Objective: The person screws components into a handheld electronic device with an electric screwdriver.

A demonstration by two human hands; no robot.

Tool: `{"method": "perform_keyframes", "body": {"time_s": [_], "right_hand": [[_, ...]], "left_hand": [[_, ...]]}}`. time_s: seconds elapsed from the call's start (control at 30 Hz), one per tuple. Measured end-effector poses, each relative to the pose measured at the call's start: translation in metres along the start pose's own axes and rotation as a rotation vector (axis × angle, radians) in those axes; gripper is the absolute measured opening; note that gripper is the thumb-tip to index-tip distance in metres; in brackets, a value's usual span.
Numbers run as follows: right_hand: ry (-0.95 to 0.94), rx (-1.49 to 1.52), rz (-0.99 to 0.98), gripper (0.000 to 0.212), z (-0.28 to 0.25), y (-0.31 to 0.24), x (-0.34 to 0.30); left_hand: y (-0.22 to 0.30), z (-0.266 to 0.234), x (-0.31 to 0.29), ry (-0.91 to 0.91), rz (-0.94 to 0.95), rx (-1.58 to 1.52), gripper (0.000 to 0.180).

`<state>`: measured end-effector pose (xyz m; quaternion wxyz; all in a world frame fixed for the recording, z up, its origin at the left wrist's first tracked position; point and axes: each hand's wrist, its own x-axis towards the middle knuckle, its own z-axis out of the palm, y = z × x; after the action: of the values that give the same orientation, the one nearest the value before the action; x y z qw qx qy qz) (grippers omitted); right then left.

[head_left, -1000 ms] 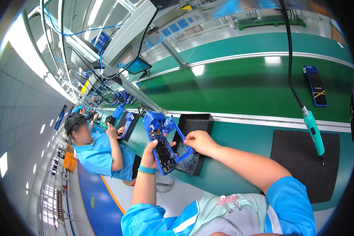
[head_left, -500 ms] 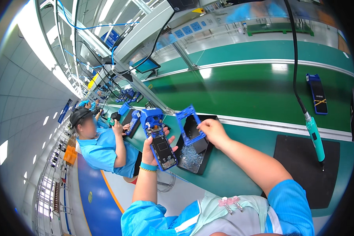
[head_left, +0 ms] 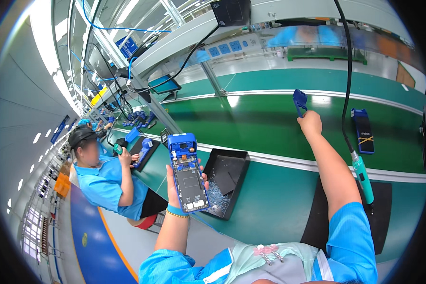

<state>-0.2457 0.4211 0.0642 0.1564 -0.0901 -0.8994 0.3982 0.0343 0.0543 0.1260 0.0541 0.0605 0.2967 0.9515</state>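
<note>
My left hand [head_left: 172,193] is closed around a blue handheld terminal [head_left: 192,182], raised over the bench with its housing open and a dark circuit board facing up. Far ahead to the right, my right hand [head_left: 310,124] grips a blue plastic frame [head_left: 300,101] by its lower end, above the green conveyor belt [head_left: 260,120]. The frame appears tilted and narrow from here. A black tray [head_left: 239,176] of small bluish screws and a dark flat piece sits just right of the terminal.
A teal electric screwdriver [head_left: 363,179] hangs from a black cable over a black mat [head_left: 383,208]. Another blue terminal [head_left: 362,131], banded with yellow, lies on the belt at right. A co-worker [head_left: 106,165] works at the left beside a metal post [head_left: 163,116].
My right hand has carried the blue frame from above the tray, away and to the right, over the belt. My left hand still holds the terminal, now more upright in view.
</note>
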Motion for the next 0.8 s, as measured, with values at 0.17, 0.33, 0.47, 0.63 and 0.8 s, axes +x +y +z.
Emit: {"method": "perform_keyframes", "body": {"time_s": [0.17, 0.33, 0.47, 0.63, 0.8], "right_hand": [[0.181, -0.115, -0.336, 0.046, -0.006, 0.005, -0.013], [-0.797, 0.5, -0.358, 0.064, 0.021, -0.054, -0.122], [-1.578, 0.768, 0.001, 0.048, 0.0, -0.076, -0.216], [-1.65, 1.277, 0.361, 0.023, 0.005, -0.067, -0.229], [-1.522, 1.531, 0.344, 0.021, 0.001, -0.067, -0.216]], "left_hand": [[-0.03, 0.033, 0.008, 0.108, 0.022, 0.003, 0.089], [-0.052, 0.036, 0.013, 0.254, 0.148, 0.157, 0.076], [-0.057, 0.03, 0.02, 0.181, 0.152, 0.301, 0.075], [-0.06, 0.027, 0.026, 0.074, 0.162, 0.301, 0.074], [-0.054, 0.031, 0.012, 0.032, 0.12, 0.349, 0.073]]}}
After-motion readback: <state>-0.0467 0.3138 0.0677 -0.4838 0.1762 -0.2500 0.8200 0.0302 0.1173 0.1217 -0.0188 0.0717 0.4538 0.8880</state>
